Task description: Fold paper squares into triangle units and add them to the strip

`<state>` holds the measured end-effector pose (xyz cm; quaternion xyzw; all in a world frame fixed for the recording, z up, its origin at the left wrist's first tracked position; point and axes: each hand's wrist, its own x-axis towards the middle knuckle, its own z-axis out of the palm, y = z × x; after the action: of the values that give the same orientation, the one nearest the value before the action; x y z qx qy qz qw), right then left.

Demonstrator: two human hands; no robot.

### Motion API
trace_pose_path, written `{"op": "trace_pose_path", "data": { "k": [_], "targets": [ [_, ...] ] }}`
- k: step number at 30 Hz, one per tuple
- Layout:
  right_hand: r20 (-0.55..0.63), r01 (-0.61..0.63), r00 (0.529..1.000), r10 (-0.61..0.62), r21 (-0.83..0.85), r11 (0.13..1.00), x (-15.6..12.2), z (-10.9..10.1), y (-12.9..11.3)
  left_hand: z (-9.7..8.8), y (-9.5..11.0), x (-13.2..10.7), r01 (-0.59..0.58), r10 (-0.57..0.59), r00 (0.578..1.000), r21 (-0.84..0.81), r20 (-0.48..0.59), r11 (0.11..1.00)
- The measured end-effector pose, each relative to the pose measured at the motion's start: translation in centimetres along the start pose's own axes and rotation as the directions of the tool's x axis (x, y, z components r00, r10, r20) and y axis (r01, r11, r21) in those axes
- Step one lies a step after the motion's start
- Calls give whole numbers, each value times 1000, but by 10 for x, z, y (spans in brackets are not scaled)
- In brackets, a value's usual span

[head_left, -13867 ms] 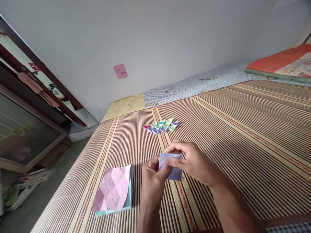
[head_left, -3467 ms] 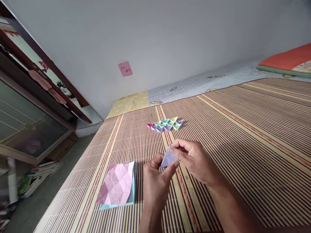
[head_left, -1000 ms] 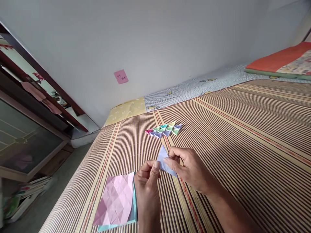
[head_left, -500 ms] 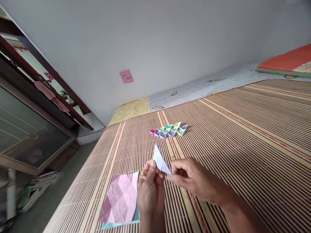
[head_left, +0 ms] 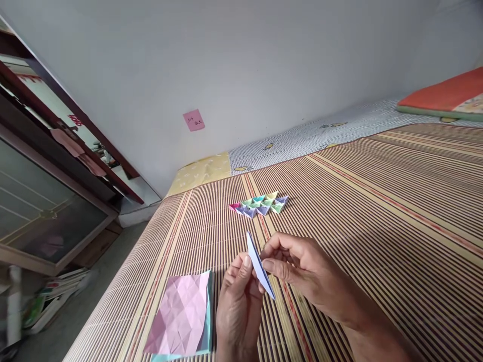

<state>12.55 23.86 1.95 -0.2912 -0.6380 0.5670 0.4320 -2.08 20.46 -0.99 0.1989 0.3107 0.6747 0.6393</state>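
A pale blue folded paper triangle (head_left: 257, 265) is pinched between the thumb and fingers of my left hand (head_left: 241, 296). It is seen nearly edge-on, with a dark blue line along its right side. My right hand (head_left: 298, 266) has its thumb and bent fingers at the paper's right edge, apparently gripping it; the fingertips are partly hidden. Beyond the hands, several small folded paper pieces (head_left: 260, 205) in pink, green, blue, yellow and lilac lie grouped together. Left of my left hand lies a creased pink sheet (head_left: 181, 314) on top of teal paper (head_left: 206, 339).
A striped bamboo mat (head_left: 339, 201) covers the bed. Patterned cloth (head_left: 279, 148) runs along the wall, with a folded orange quilt (head_left: 439, 95) at the right. A pink note (head_left: 193, 120) sticks to the wall. The bed's left side drops to the floor (head_left: 113, 256).
The folded triangle has turned from showing its broad face to nearly edge-on, and it sits slightly lower and to the right. My right hand has moved from its lower corner up along its right edge.
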Motion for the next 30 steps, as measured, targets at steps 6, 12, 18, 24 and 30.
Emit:
{"op": "trace_pose_path", "data": {
  "k": [6, 12, 18, 24, 30],
  "targets": [
    [-8, 0, 1000, 0, -35, 999, -5, 0, -6, -1, -2, -2, -23, 21, 999, 48, 41, 999],
    [-90, 51, 994, -60, -97, 994, -1, 12, -9, -2, -1, -7, -220, 218, 975, 313, 40, 924],
    [-225, 142, 950, -217, -307, 941, 2, 22, -1, 11, -9, -13, -378, 532, 836, 557, -137, 739],
    [-349, 181, 826, -442, -578, 796, 4, 22, 7, 31, -13, -29, -489, 684, 706, 574, -182, 657],
    [-272, 239, 765, -584, -722, 649, 4, 25, 17, 37, -16, -32, -501, 724, 675, 631, -144, 593]
  ]
}}
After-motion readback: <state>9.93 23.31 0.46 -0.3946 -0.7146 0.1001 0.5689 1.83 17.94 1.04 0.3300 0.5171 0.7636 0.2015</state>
